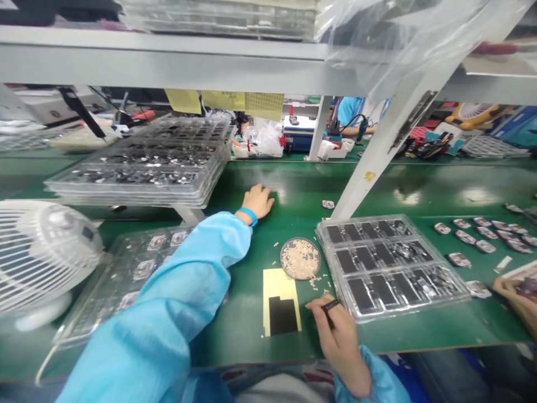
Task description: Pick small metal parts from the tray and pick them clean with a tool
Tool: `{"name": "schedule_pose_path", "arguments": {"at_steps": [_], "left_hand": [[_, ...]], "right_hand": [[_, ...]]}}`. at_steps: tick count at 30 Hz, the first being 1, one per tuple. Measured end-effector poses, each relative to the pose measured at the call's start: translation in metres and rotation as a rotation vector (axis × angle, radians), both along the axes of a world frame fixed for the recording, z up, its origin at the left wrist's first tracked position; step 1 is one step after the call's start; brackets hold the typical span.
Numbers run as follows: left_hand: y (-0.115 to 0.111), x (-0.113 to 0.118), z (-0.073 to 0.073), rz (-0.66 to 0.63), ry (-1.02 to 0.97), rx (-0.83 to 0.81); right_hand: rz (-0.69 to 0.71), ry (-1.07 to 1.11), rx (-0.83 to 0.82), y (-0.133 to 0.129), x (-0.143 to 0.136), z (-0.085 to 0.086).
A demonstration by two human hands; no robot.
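Note:
My left hand, with a blue wristband, reaches far forward and rests on the green table, its fingers apart and nothing seen in them. Close to the front edge, my right hand is closed round a dark tool, whose tip is hard to make out. To its left a black sheet piece lies on a yellow paper. Above the paper stands a round dish full of small pale pieces, several of them scattered beside it.
A clear tray of dark parts lies right of the dish. Stacked trays and a white fan stand left. A slanted white post rises ahead. Another person's hand is at the right edge.

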State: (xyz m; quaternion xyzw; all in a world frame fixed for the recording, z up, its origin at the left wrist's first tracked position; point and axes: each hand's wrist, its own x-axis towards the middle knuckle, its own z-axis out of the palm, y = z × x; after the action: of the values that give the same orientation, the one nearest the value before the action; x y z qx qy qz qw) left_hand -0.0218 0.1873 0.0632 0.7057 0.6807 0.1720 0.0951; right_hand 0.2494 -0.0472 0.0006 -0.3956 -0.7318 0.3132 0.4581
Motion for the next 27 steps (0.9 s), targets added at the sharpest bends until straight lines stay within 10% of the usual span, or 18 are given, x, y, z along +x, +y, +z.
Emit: {"name": "schedule_pose_path", "arguments": {"at_steps": [7, 11, 16, 21, 27], "left_hand": [[0.052, 0.133, -0.023, -0.271, -0.161, -0.106], [0.054, 0.161, -0.029, -0.227, -0.346, -0.108], [0.023, 0.131, -0.013, -0.199, -0.663, -0.232], [-0.065, 0.062, 0.005, -0.19, -0.984, -0.352], [-0.168, 0.014, -0.02, -0.087, -1.319, -0.476]], "right_hand": [[0.009, 0.153, -0.323, 0.005, 0.002, -0.004], [0.018, 0.22, -0.423, 0.009, -0.001, -0.004], [0.017, 0.23, -0.395, 0.012, -0.002, -0.007], [0.04, 0.231, -0.453, 0.016, -0.01, -0.007], [0.066, 0.132, -0.458, 0.031, -0.029, -0.003]]}}
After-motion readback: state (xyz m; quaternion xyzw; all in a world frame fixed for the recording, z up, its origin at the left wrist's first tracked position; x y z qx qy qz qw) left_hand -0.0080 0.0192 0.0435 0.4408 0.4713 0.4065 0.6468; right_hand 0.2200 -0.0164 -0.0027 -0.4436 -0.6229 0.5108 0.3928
